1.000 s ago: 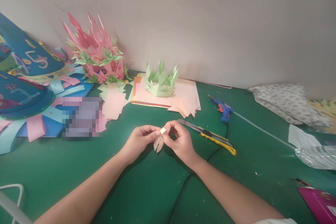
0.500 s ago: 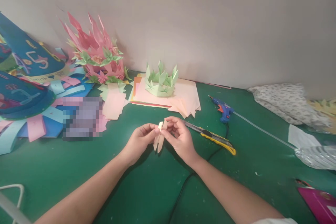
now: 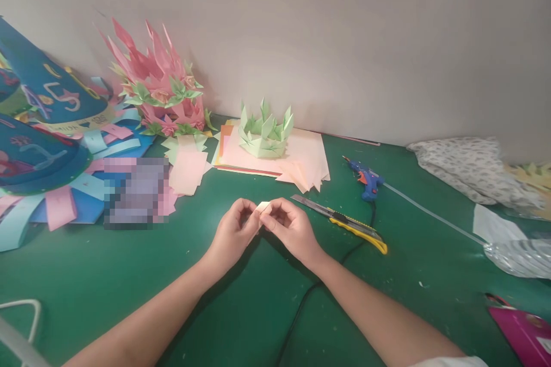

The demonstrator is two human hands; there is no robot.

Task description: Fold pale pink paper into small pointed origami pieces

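Observation:
A small folded piece of cream paper [image 3: 263,206] is pinched between my two hands above the green table [image 3: 241,304]. My left hand [image 3: 232,231] grips its left side with thumb and fingers. On the other side, my right hand [image 3: 293,230] is closed on the same paper, its thumb pressed against the front. Fingers cover most of the folded piece; only its pale upper part shows. Just right of my right hand lies a yellow utility knife [image 3: 344,223] with its blade extended. Behind the hands, a pale green folded-paper crown [image 3: 264,140] stands on a stack of coloured paper [image 3: 310,152].
A blue glue gun [image 3: 365,180] with a long glue stick and black cord lies to the right, near a plastic bottle [image 3: 520,256]. Blue cone hats [image 3: 64,92], pink paper crowns [image 3: 159,103], loose pale sheets [image 3: 189,172] and a pixelated patch occupy the left.
My hands have drawn closer together around the paper. Its two strips that hung below the fingers no longer show, and the top now appears as one flatter folded edge.

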